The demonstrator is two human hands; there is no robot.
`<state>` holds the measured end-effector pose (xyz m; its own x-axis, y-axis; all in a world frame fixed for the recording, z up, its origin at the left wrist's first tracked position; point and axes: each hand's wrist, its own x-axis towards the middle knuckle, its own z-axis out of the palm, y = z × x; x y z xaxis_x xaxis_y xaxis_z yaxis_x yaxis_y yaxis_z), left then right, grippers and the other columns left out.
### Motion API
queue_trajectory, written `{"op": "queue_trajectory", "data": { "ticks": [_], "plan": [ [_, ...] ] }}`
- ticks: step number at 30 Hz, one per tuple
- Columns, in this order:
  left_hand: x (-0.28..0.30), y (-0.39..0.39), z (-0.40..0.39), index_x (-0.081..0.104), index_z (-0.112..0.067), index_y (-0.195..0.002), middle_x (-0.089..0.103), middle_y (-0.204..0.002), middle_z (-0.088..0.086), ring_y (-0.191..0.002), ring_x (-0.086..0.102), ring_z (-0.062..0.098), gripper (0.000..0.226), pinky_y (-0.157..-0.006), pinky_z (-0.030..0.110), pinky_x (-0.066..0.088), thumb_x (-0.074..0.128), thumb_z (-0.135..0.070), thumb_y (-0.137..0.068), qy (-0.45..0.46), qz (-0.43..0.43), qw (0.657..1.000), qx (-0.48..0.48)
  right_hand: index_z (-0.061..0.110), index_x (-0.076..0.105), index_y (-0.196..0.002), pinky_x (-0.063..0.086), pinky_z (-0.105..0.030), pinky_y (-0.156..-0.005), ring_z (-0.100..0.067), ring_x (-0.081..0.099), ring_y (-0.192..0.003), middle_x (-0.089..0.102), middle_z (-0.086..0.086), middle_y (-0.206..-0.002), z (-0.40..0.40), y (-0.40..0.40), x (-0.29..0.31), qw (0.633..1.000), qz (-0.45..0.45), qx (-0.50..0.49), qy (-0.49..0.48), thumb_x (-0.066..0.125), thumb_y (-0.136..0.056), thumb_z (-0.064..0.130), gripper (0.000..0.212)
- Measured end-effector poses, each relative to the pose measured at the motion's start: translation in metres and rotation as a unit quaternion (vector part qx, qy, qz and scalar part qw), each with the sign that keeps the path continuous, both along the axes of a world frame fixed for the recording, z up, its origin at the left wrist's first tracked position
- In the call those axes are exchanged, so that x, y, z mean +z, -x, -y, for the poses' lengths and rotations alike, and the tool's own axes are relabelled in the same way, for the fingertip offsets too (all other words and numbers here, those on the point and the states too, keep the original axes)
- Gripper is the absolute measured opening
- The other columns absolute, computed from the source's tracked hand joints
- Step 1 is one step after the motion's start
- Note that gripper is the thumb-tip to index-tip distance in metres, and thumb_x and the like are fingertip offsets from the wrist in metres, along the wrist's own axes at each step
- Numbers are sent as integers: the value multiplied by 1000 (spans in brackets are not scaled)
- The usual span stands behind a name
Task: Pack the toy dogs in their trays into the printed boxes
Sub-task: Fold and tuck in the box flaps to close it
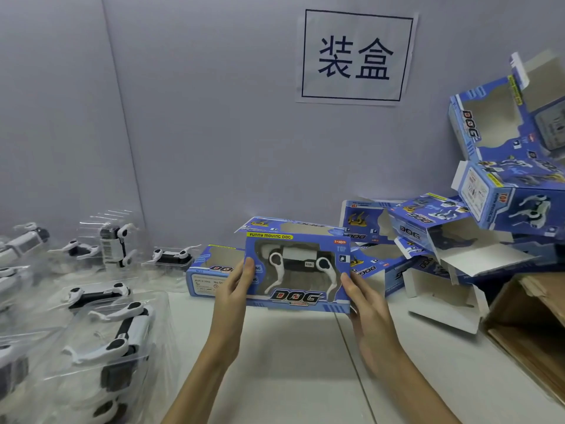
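Both hands hold one blue printed box (298, 272) up above the white counter (293, 362), window side toward the person. The left hand (235, 281) has its grip on the box's left end, thumb on the front and fingers curled behind; the right hand (362, 296) grips the right end the same way. Through the window a white and black toy dog (298, 261) shows inside, and the top flap stands open at the back. Just behind to the left lies an empty box (214, 270) on the counter. A loose heap of more empty boxes (477, 209) climbs along the right, beside a brown carton (532, 328). On the left, toy dogs in clear trays (107, 335) are spread over the counter. A paper sign (356, 56) hangs on the grey wall.
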<state>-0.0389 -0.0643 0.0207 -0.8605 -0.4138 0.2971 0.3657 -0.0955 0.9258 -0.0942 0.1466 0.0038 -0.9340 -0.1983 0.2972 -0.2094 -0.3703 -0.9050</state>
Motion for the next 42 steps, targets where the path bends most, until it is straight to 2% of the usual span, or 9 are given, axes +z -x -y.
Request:
{"op": "queue_trajectory", "data": {
  "ticks": [6,13,17,20,27,30,33,37,42],
  "plan": [
    [4,-2,1,80,-44,-106,80,-108,-7,-99,75,7,31,-75,14,55,58,-58,-90,-1,-7,1000,-2,30,78,-106,56,-38,-96,-24,73,-108,77,3,-107,8,-3,-7,999,-11,-1,-40,75,-79,63,42],
    [3,2,-5,76,-27,-122,76,-121,0,-117,70,24,52,-109,53,50,61,-61,-86,-52,10,999,-3,37,80,-104,60,-25,-79,-11,74,-95,72,8,-95,9,1,-5,1000,1,-12,8,74,-82,59,31],
    [-1,4,-1,80,-32,-111,78,-117,1,-109,73,24,32,-99,48,53,61,-49,-92,-91,22,996,-15,38,74,-126,62,-31,-87,-14,73,-106,75,9,-115,6,3,-6,1000,-11,-8,1,75,-88,45,38],
    [-3,6,0,71,-25,-130,78,-116,-5,-105,74,16,34,-86,38,57,59,-38,-101,-112,19,993,3,34,67,-135,61,-40,-95,-17,72,-111,76,9,-115,2,4,-4,999,-19,-8,-28,73,-88,41,47],
    [0,-3,-2,78,-46,-105,79,-107,-7,-97,72,11,43,-85,34,48,51,-72,-86,-75,-1,997,31,52,48,-145,62,-32,-81,-19,74,-106,77,6,-114,-9,-5,12,990,-27,10,-141,76,-82,59,70],
    [6,-3,5,74,-38,-127,76,-121,3,-109,71,28,64,-92,45,50,33,-75,-94,-117,-21,993,-12,39,58,-141,63,-31,-73,-20,77,-102,79,2,-111,-18,-6,30,999,39,-12,-24,81,-80,42,65],
    [10,-5,5,72,-31,-131,73,-124,12,-102,67,37,69,-88,49,49,30,-73,-97,-125,-34,991,-23,25,61,-141,63,-36,-89,-23,74,-112,76,-4,-117,-28,-5,49,983,23,-94,154,75,-85,34,59],
    [9,-4,9,78,-17,-119,71,-125,18,-89,69,31,75,-73,36,59,32,-72,-98,-132,-26,990,-47,14,63,-133,52,-39,-110,-15,69,-122,73,-2,-129,-53,-11,84,911,-20,-278,305,74,-91,44,53],
    [1,-1,12,74,-7,-116,73,-120,14,-76,73,21,78,-61,24,59,32,-71,-101,-134,-19,985,-104,13,43,-151,53,-32,-109,-11,66,-124,61,-6,-144,-105,2,113,856,4,-298,423,71,-97,40,67]
  ]
}}
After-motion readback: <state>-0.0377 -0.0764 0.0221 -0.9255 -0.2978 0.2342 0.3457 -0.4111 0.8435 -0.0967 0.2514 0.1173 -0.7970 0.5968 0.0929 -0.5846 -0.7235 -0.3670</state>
